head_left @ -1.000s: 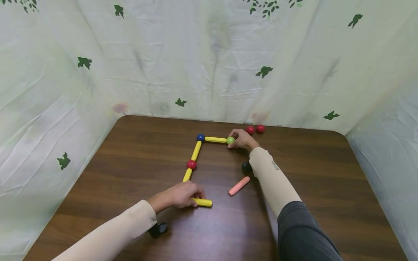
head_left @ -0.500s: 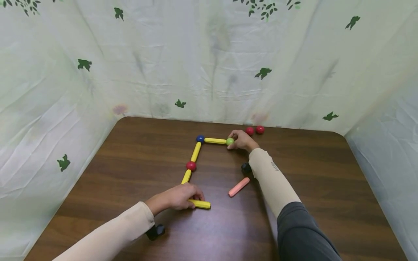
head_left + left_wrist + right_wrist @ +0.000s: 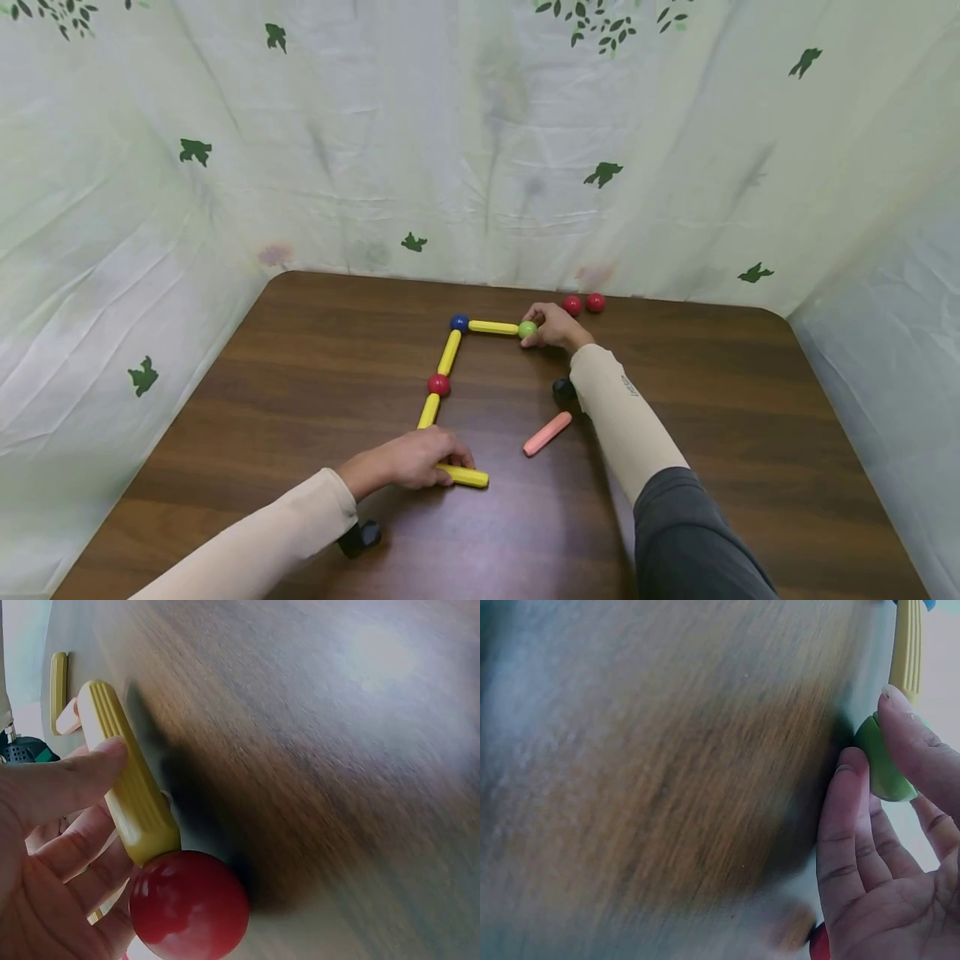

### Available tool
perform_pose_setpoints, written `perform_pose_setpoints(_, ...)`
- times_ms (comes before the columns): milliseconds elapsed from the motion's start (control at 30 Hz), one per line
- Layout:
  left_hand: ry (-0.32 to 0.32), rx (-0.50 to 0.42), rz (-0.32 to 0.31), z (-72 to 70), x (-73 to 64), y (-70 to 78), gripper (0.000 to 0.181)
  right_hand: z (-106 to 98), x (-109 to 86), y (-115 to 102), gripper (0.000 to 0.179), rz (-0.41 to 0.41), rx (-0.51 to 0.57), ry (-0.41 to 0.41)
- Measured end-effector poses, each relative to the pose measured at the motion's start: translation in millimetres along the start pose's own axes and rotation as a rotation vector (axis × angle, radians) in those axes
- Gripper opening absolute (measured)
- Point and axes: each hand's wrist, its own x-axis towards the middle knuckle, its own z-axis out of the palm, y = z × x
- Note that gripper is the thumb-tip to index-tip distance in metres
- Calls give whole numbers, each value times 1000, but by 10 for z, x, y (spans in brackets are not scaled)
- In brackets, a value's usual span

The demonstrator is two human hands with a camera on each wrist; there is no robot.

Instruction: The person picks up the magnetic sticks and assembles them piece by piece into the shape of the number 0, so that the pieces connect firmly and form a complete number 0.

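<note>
Seen from the head camera, the left hand (image 3: 408,460) pinches a yellow rod (image 3: 468,477) between thumb and fingers, its bare end pointing between three and four o'clock; the left-wrist view shows a red ball (image 3: 191,904) at its other end. Toward one o'clock from the bare end, the right hand (image 3: 557,325) holds a green ball (image 3: 528,330). A pink rod (image 3: 547,434), touched by neither hand, lies toward two o'clock from that end, slanting eight to two.
</note>
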Motion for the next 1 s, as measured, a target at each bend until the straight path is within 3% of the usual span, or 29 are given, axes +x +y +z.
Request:
perform_pose_setpoints(333, 32, -10, 2, 69, 117, 56, 20, 0, 12, 9, 34, -4, -18, -13)
perform_pose_setpoints(567, 34, 22, 6, 64, 114, 55, 20, -15, 9, 5, 35, -8, -18, -13)
perform_pose_setpoints(733, 55, -16, 22, 31, 95, 41, 20, -22, 15, 9, 35, -11, -16, -10)
perform_pose_setpoints(800, 105, -63, 10, 5, 64, 20, 22, -21, 17, 10, 35, -13, -11, -13)
perform_pose_setpoints(867, 200, -130, -24, -27, 25, -22, 23, -17, 19, 15, 35, -15, -8, -17)
perform_pose_setpoints(1000, 430, -315, -220, -105, -50, -156, 22, -12, 11, 22, 35, -11, -15, -15)
